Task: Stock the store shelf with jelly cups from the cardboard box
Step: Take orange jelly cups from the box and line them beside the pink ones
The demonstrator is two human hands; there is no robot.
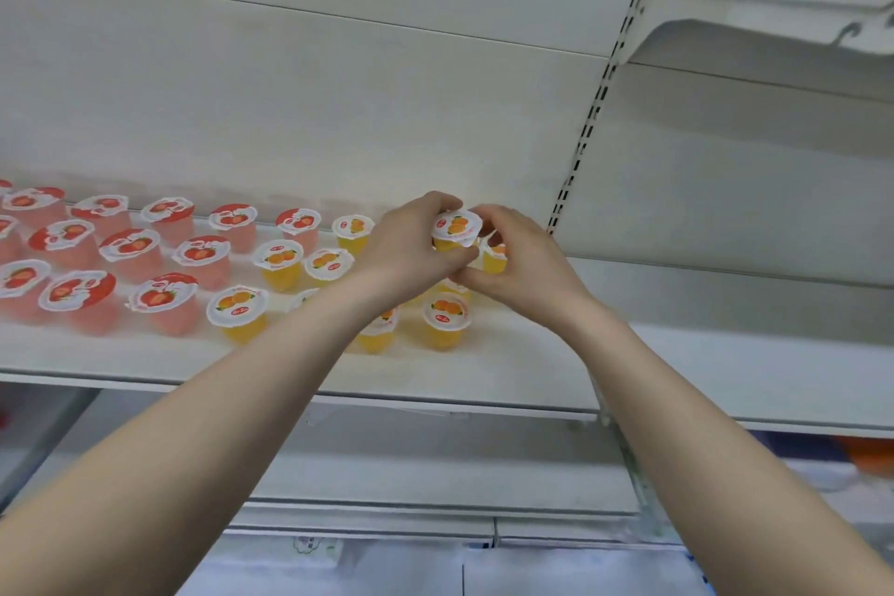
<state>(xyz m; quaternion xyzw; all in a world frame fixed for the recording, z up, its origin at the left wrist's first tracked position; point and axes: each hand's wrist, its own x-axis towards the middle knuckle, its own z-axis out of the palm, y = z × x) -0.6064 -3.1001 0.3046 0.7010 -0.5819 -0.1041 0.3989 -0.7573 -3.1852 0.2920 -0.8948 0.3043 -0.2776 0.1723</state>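
an orange jelly cup (456, 227) is raised between both hands, lid up and tipped a little toward the camera, over the back right part of the shelf (484, 368). the left hand (411, 247) holds it, thumb and fingers curled round its left side. the right hand (525, 264) curls in from the other side, and a second orange cup (494, 259) shows just below and to the right, tucked inside its fingers. it appears to be held there, though the fingertips are partly hidden. whether either cup touches the shelf yet cannot be told, since the hands cover the bases. around them stand the other orange cups (237, 307), upright in loose rows, and further left the red strawberry cups (130, 247), also upright. a slotted upright (591, 121) runs up the back wall just right of the hands. the cardboard box is not in view. the step in hand looks like placing: two cups at the free spot on the right of the orange group. the next move likely calls for setting each down flat, close to its neighbours without knocking them, then letting go.
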